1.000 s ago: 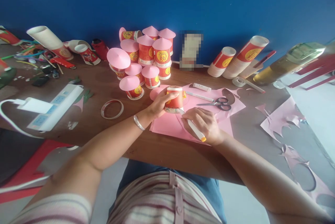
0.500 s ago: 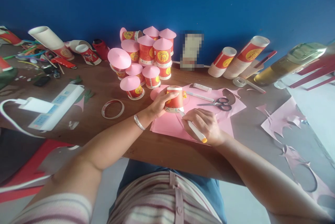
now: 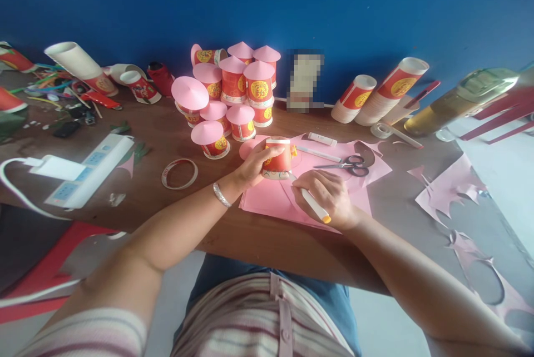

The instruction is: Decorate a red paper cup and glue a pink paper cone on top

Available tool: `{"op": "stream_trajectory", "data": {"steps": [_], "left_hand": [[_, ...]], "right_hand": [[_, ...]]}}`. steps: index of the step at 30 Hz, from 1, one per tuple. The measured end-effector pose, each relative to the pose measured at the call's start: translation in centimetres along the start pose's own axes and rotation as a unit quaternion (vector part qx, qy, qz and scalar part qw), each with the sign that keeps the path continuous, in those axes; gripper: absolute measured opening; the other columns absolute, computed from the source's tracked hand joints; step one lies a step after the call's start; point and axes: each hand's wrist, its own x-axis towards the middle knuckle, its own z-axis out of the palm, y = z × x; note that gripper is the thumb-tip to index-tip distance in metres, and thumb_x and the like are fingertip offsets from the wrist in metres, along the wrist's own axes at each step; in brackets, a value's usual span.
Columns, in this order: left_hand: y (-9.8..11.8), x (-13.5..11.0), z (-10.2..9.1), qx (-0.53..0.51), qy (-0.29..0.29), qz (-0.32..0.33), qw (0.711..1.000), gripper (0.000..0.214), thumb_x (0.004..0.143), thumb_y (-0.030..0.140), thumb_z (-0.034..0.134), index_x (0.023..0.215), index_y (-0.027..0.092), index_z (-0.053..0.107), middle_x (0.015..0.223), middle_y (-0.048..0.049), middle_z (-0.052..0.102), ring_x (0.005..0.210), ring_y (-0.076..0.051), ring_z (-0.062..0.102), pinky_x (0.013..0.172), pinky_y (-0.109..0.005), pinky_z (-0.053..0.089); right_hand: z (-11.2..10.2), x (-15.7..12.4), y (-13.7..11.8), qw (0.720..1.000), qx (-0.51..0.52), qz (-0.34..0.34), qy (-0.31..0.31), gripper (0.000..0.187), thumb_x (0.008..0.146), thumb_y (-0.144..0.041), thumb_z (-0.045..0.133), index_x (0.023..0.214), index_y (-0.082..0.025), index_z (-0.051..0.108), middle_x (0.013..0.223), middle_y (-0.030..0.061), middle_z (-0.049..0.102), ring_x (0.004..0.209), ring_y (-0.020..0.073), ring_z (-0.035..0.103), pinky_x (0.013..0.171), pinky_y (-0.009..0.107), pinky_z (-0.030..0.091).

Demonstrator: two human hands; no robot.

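Note:
My left hand (image 3: 253, 167) is wrapped round a red paper cup (image 3: 277, 158), held above pink paper (image 3: 267, 204). The cup's white lower band carries thin dark marks. In my right hand (image 3: 327, 196) is a white marker (image 3: 315, 205) with an orange end; its tip points up and left, close to the cup's lower right edge. Whether the tip touches the cup I cannot tell. Behind my right hand, dark-handled scissors (image 3: 350, 166) and another white pen (image 3: 319, 153) lie on the pink sheets, with a small white tube (image 3: 322, 139) beyond.
Several red cups with pink cone tops (image 3: 207, 132) stand at the back. A tape roll (image 3: 179, 174) and a power strip (image 3: 89, 170) lie to the left. Stacked cups (image 3: 392, 87), a gold-coloured bottle (image 3: 459, 101) and pink paper scraps (image 3: 446, 190) are on the right.
My right hand and the marker have moved slightly right, so the tip sits a little farther from the cup's middle. My left hand and the cup have barely moved.

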Motion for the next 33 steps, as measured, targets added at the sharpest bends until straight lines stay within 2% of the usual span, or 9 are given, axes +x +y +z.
{"op": "stream_trajectory", "data": {"steps": [17, 22, 27, 30, 33], "left_hand": [[-0.2, -0.1, -0.1, 0.009, -0.003, 0.003, 1.0, 0.035, 0.087, 0.043, 0.072, 0.109, 0.017, 0.072, 0.106, -0.0097, 0.073, 0.101, -0.025, 0.069, 0.086, -0.036, 0.054], [-0.1, 0.0, 0.0, 0.008, -0.01, 0.011, 1.0, 0.034, 0.085, 0.043, 0.074, 0.104, 0.015, 0.072, 0.103, -0.0102, 0.074, 0.098, -0.025, 0.069, 0.084, -0.034, 0.054], [0.0, 0.0, 0.2, -0.021, 0.005, 0.004, 1.0, 0.036, 0.082, 0.042, 0.077, 0.104, 0.015, 0.072, 0.104, -0.0111, 0.075, 0.096, -0.026, 0.071, 0.078, -0.033, 0.054], [0.0, 0.0, 0.1, -0.036, 0.028, 0.009, 0.999, 0.035, 0.08, 0.041, 0.079, 0.103, 0.015, 0.073, 0.102, -0.0099, 0.076, 0.093, -0.025, 0.072, 0.076, -0.033, 0.054], [-0.1, -0.1, 0.0, -0.051, 0.041, 0.016, 0.998, 0.033, 0.08, 0.037, 0.08, 0.104, 0.015, 0.074, 0.099, -0.0076, 0.076, 0.089, -0.023, 0.071, 0.075, -0.032, 0.053]], "right_hand": [[0.0, 0.1, 0.0, 1.0, -0.007, -0.009, 0.001, 0.019, 0.09, -0.004, 0.061, 0.096, -0.021, 0.054, 0.073, -0.0014, 0.064, 0.061, 0.0124, 0.059, 0.057, 0.025, 0.047], [0.0, 0.2, -0.2, 1.0, -0.013, -0.019, 0.002, 0.02, 0.09, -0.004, 0.06, 0.096, -0.021, 0.054, 0.073, -0.0026, 0.063, 0.061, 0.0119, 0.059, 0.058, 0.025, 0.046], [-0.2, 0.5, -0.7, 0.999, 0.004, -0.033, 0.032, 0.023, 0.086, -0.001, 0.062, 0.095, -0.021, 0.055, 0.069, -0.0042, 0.062, 0.059, 0.0116, 0.057, 0.057, 0.025, 0.047], [-0.3, 0.6, -1.0, 0.999, 0.021, -0.036, 0.03, 0.023, 0.085, -0.002, 0.063, 0.095, -0.022, 0.057, 0.069, -0.0044, 0.062, 0.059, 0.0117, 0.059, 0.058, 0.025, 0.049], [-0.3, 0.6, -1.0, 0.998, 0.04, -0.04, 0.027, 0.021, 0.085, -0.004, 0.064, 0.095, -0.022, 0.058, 0.071, -0.0035, 0.065, 0.063, 0.0128, 0.063, 0.067, 0.028, 0.058]]}}
